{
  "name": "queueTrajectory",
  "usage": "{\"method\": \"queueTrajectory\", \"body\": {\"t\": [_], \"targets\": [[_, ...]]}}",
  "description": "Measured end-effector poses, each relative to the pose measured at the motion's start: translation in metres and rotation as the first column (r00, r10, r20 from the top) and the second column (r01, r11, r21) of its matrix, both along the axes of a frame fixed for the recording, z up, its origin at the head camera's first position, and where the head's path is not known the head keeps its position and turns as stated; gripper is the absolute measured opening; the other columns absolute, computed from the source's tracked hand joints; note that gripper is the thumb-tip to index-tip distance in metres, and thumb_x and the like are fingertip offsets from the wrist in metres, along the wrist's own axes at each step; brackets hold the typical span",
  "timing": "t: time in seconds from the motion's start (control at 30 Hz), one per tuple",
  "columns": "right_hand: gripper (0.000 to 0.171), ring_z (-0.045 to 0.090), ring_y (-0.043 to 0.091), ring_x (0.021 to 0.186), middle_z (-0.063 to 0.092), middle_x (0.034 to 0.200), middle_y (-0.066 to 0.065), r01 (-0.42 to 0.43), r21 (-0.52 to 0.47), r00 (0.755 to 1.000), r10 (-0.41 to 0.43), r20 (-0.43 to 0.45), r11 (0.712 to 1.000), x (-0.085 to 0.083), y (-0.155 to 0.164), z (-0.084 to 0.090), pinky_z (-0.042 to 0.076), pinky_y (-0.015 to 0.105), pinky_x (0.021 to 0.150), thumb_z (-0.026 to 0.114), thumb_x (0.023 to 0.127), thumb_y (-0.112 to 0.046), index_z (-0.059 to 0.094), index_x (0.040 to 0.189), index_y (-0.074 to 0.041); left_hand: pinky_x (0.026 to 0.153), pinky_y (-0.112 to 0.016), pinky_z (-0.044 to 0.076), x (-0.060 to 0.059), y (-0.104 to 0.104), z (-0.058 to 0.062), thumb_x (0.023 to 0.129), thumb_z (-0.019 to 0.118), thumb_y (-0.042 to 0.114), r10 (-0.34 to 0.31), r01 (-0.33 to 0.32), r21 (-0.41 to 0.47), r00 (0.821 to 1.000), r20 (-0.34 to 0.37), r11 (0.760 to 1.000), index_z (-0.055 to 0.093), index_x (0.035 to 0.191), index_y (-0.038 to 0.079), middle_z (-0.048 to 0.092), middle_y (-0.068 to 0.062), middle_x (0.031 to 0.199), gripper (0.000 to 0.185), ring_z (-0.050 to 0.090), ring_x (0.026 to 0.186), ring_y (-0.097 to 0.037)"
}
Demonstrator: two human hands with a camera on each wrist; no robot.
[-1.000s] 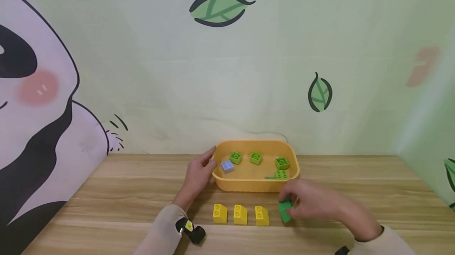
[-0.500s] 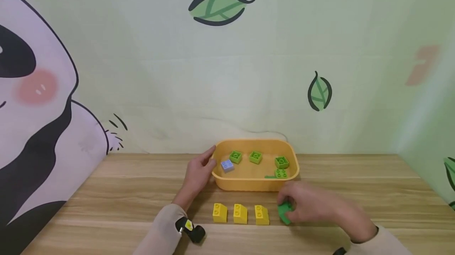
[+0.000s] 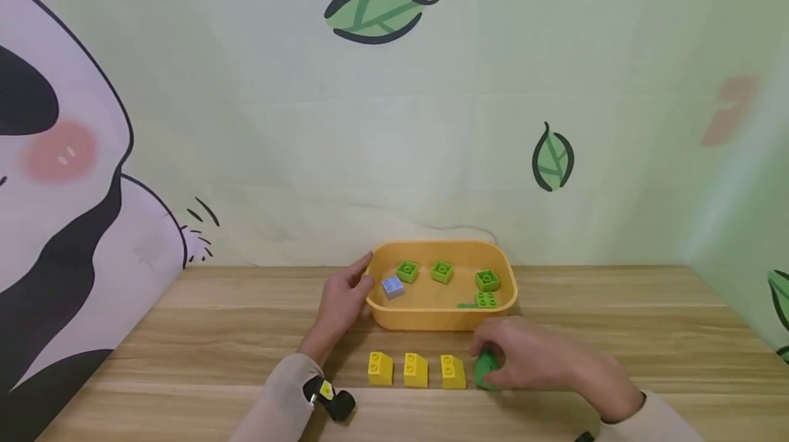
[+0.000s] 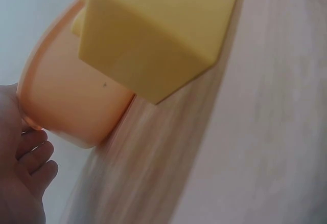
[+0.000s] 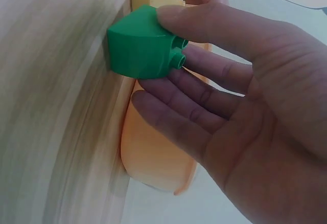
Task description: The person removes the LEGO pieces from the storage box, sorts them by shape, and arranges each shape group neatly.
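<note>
So there was a printed backdrop (image 3: 277, 127), a wood-grain worktop (image 3: 246, 332) in front, and an orange tray (image 3: 425, 321) at the back of it. The left hand (image 3: 342, 297) sat relaxed against the tray's left end; the right hand (image 3: 527, 351) was pinching a green brick (image 5: 138, 50), thumb against fingers, just beside the right end of three yellow bricks (image 3: 416, 372). Couldn't tell if its base touched down. Imo the trick was squaring it to that row, matching the yellows' spacing, and easing thumb and fingers off together so it didn't tip. Smallest: lime bricks (image 3: 441, 272) plus a blue brick (image 3: 392, 287) inside the tray.
</note>
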State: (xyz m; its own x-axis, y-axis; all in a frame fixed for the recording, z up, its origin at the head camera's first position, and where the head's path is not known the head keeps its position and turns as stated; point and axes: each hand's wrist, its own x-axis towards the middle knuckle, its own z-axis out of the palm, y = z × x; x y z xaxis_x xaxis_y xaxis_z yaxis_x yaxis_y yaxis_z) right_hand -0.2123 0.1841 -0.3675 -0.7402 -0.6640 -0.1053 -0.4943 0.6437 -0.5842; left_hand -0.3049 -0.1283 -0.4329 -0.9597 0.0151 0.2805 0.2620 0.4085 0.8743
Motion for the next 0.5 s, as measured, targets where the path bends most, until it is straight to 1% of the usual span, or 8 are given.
{"method": "queueTrajectory", "body": {"t": [0.27, 0.5], "targets": [[0.029, 0.063, 0.01, 0.085, 0.069, 0.097, -0.009, 0.027, -0.038, 0.997, -0.024, 0.078, 0.999, -0.0031, -0.0016, -0.0033, 0.058, 0.028, 0.078, 0.091, 0.084, -0.015, 0.074, 0.107, -0.013, 0.114, -0.048, 0.045, -0.0003, 0.0, -0.0002, 0.1, 0.058, 0.012, 0.01, -0.01, -0.007, 1.0, 0.004, 1.0, 0.057, 0.152, 0.005, 0.056, -0.011, 0.154, 0.053, 0.053, 0.142, -0.032], [0.028, 0.061, 0.011, 0.085, 0.069, 0.097, -0.009, 0.021, -0.051, 0.997, -0.017, 0.074, 0.998, -0.0043, -0.0001, -0.0047, 0.058, 0.029, 0.078, 0.092, 0.083, -0.015, 0.074, 0.105, -0.013, 0.114, -0.047, 0.046, 0.0, 0.0, -0.0007, 0.1, 0.059, 0.012, 0.006, -0.006, 0.001, 1.0, -0.003, 1.0, 0.058, 0.152, 0.005, 0.056, -0.011, 0.154, 0.052, 0.053, 0.142, -0.031]]}}
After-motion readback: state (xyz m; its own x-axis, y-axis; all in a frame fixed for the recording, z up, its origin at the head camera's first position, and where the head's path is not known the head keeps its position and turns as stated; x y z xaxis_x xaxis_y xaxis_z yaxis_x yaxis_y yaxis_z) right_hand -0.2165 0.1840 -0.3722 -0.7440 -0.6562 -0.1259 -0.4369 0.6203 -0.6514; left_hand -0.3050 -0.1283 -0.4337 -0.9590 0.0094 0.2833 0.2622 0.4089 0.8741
